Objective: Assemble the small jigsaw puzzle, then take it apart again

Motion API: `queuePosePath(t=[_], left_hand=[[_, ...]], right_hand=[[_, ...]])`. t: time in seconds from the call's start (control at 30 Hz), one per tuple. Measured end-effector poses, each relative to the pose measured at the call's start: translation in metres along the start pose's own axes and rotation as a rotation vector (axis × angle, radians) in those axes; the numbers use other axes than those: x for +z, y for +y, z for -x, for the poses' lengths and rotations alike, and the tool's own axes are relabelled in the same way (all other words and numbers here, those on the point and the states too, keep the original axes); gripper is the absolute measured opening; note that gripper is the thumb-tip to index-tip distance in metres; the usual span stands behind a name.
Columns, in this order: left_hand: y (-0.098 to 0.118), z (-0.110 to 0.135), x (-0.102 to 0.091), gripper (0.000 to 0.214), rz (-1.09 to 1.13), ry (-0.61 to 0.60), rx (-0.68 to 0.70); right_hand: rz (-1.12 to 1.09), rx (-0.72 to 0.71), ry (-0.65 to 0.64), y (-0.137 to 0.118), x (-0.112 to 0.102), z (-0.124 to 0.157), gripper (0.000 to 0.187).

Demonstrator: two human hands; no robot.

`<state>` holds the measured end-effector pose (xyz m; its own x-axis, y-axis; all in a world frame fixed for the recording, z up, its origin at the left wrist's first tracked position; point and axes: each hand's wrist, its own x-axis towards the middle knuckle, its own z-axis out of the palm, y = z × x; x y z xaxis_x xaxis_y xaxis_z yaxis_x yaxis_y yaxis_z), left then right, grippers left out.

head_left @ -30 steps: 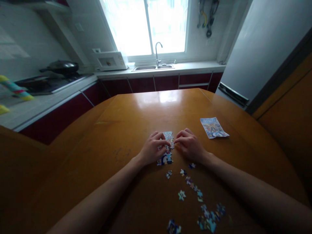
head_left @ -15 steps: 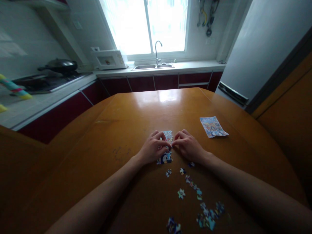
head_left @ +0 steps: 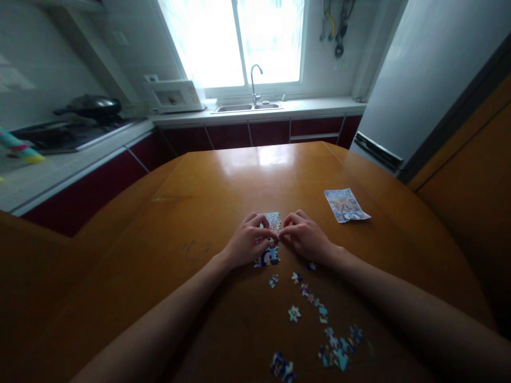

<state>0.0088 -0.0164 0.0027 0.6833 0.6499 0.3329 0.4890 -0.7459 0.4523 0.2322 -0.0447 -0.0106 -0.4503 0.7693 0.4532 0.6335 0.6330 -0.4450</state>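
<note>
Jigsaw puzzle (head_left: 268, 258) lies part-built on tabletop (head_left: 207, 186); left hand (head_left: 248, 242) over it, right hand (head_left: 307, 238) at its edge, both half-curled; can't tell if either grips a piece.

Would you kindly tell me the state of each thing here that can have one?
Jigsaw puzzle, partly assembled
Loose puzzle pieces, scattered, some bunched together
Picture sheet, spread open
Left hand, fingers bent over the puzzle
Right hand, fingers bent at the puzzle's right edge; whether it holds a piece is unclear
Microwave, door shut
Pan, covered
Faucet, no running water visible
Window, too bright to tell
Refrigerator, looks shut
</note>
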Motion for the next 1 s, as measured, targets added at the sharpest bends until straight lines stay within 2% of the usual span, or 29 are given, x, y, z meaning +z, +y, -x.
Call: queuePosePath(t=[0.23,0.33,0.53,1.0], left_hand=[[-0.0020,-0.0010,0.0018,0.029,0.002,0.015,-0.027],[-0.0021,-0.0013,0.0020,0.027,0.006,0.017,-0.030],[-0.0021,-0.0021,0.0021,0.031,0.001,0.013,-0.023],[-0.0071,-0.0022,0.0034,0.035,0.020,0.006,0.028]], right_hand=[[0.006,-0.001,0.003,0.0000,0.0013,0.0009,0.025],[0.017,-0.010,0.003,-0.0003,0.0017,0.0005,0.020],[0.043,0.005,0.066,0.0004,0.0001,-0.0005,0.020],[0.057,-0.015,-0.023,0.0019,-0.0015,-0.0005,0.021]])
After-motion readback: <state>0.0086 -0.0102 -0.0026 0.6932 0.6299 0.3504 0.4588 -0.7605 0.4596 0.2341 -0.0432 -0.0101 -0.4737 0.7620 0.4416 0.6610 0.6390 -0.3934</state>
